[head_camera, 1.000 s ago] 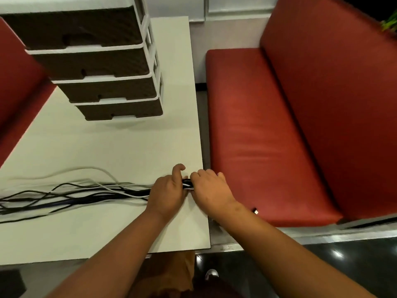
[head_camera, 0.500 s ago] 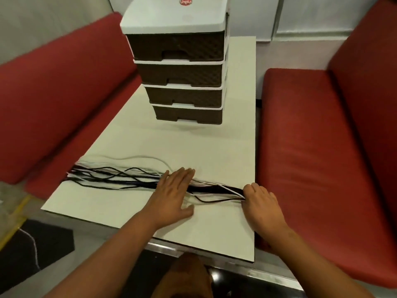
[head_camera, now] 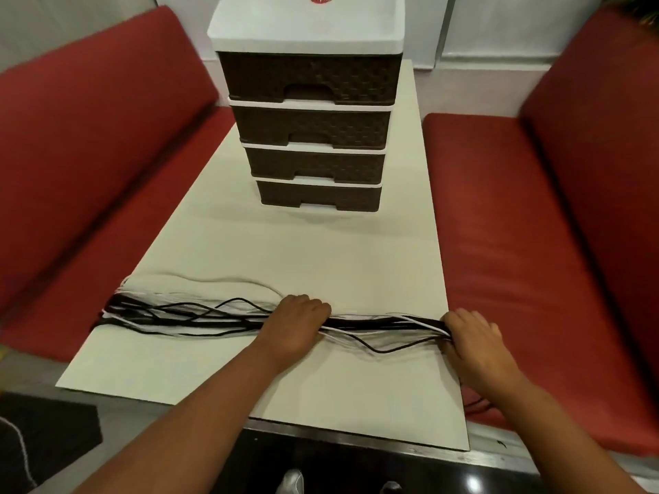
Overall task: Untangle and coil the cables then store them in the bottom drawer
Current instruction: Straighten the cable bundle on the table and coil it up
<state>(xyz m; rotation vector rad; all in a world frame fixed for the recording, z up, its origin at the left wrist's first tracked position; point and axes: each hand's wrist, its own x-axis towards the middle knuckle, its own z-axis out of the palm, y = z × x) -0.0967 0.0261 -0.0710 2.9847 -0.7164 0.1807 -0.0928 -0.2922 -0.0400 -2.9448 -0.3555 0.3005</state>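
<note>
A bundle of several black and white cables [head_camera: 199, 315] lies stretched across the near part of the white table [head_camera: 321, 258], from its left edge to its right edge. My left hand [head_camera: 296, 324] grips the bundle near the middle, fingers curled over it. My right hand [head_camera: 472, 338] holds the cable ends at the table's right edge, fingers curled round them. The cables fan out loosely on the left and run tighter between my hands. A brown drawer unit with a white top [head_camera: 313, 112] stands at the far middle of the table; its bottom drawer [head_camera: 319, 197] is closed.
Red padded benches flank the table, one on the left [head_camera: 89, 147] and one on the right [head_camera: 535, 226]. A cable end hangs over the right bench [head_camera: 476, 404] below my right wrist. The dark floor and a black mat [head_camera: 46, 429] lie below the near edge.
My hands, together at the table's right edge a second ago, have separated. My left hand slid left along the bundle and curled its fingers over it; my right hand stayed at the ends. The view turned left.
</note>
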